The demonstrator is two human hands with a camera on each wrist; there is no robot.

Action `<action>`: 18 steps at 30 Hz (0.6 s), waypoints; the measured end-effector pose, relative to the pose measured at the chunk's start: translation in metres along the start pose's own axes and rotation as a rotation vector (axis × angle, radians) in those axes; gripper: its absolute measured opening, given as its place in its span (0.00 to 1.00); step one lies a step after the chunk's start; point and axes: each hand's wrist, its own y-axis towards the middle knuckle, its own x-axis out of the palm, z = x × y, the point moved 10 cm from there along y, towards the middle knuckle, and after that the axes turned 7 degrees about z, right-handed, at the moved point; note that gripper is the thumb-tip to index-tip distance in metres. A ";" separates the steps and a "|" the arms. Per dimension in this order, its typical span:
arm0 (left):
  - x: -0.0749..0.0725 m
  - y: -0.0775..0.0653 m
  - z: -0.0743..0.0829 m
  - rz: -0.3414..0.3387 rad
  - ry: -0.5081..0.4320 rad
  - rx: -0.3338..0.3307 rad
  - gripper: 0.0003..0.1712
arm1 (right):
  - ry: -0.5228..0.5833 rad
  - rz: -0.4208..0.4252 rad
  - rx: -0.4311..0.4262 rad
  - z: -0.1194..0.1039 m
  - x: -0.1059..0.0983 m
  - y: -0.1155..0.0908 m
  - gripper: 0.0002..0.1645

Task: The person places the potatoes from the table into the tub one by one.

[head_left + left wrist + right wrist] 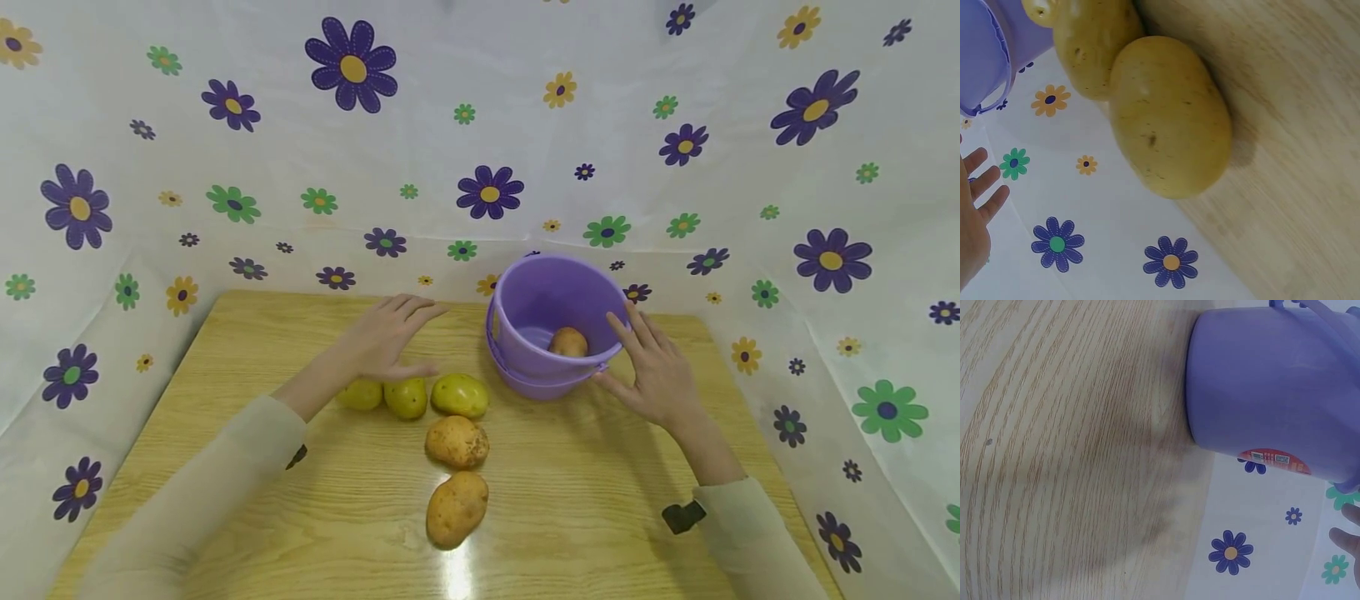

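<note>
My left hand (390, 337) is held over the table with its fingers stretched out and nothing in it, just above a row of smooth yellow-green oval fruits (460, 395) partly covered by the hand. In the left wrist view, their speckled skins (1169, 119) fill the middle. My right hand (656, 367) is spread beside a purple bucket (536, 371), fingertips at its right rim. Inside the bucket lies a brown potato (568, 342). Two more potatoes, one (457, 442) just in front of the fruits and another (457, 510) nearer me, lie on the table.
The wooden table (337, 517) ends at a white, flower-printed cloth (420, 150) that rises behind it and at both sides. The bucket stands near the back edge, its handle (491, 333) hanging down on the left. Black bands sit at both wrists.
</note>
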 end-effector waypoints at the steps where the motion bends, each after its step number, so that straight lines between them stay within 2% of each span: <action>1: 0.000 -0.003 -0.001 0.002 0.000 -0.003 0.54 | 0.000 0.000 0.000 0.000 0.000 0.000 0.57; 18: 0.006 -0.054 -0.029 -0.014 0.046 -0.049 0.57 | 0.008 0.027 -0.014 -0.002 -0.002 0.001 0.57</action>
